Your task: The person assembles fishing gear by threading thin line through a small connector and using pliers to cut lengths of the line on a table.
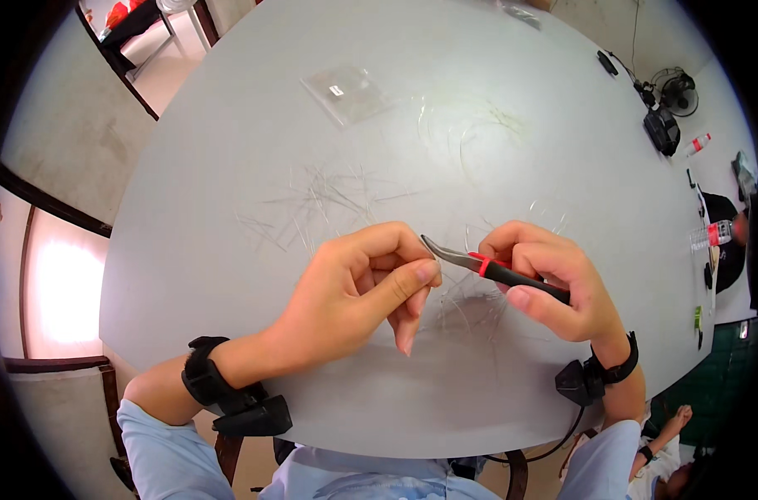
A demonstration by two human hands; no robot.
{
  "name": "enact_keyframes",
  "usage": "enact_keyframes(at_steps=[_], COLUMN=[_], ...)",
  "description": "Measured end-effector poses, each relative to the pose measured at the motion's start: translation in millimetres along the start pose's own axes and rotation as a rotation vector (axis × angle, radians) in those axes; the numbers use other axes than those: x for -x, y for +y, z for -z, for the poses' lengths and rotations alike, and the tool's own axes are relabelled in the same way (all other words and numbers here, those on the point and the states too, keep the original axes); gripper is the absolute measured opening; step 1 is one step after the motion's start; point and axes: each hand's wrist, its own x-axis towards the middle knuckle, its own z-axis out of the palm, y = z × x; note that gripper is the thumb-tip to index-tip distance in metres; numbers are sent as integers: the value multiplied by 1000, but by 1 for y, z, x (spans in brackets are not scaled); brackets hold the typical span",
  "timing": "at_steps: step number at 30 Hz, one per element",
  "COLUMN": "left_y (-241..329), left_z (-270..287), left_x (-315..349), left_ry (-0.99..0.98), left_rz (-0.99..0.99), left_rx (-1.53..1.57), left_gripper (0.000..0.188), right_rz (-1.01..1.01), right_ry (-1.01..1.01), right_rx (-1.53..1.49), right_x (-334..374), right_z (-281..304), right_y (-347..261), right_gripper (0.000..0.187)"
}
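In my right hand I hold a pair of bent-nose pliers with black and red handles. Their curved metal tips point left and end close to my left fingertips. My left hand is closed, thumb pressed against the index finger in a pinch; whatever lies between them is too small to make out. Beyond my left hand, thin straight pins or wire pieces lie scattered on the grey table. More fine, pale wire pieces lie under and around the pliers.
A clear plastic bag lies farther back, with loose thin strands to its right. Along the right edge are a black case, a small fan and plastic bottles. Another person is at the lower right.
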Motion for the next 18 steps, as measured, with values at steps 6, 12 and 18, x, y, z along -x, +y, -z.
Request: enact_keyframes(at_steps=[6, 12, 18], left_y=[2, 3, 5], left_z=[0, -2, 0], left_x=[0, 1, 1], left_ry=[-21, -16, 2], left_rz=[39, 84, 68], left_rx=[-22, -17, -33], left_gripper=[13, 13, 16], right_rz=[-82, -49, -52], right_ry=[119, 102, 180], right_rx=[-113, -70, -148], right_x=[2, 6, 7], right_z=[1, 2, 1], right_y=[0, 0, 3], right_gripper=[12, 12, 15])
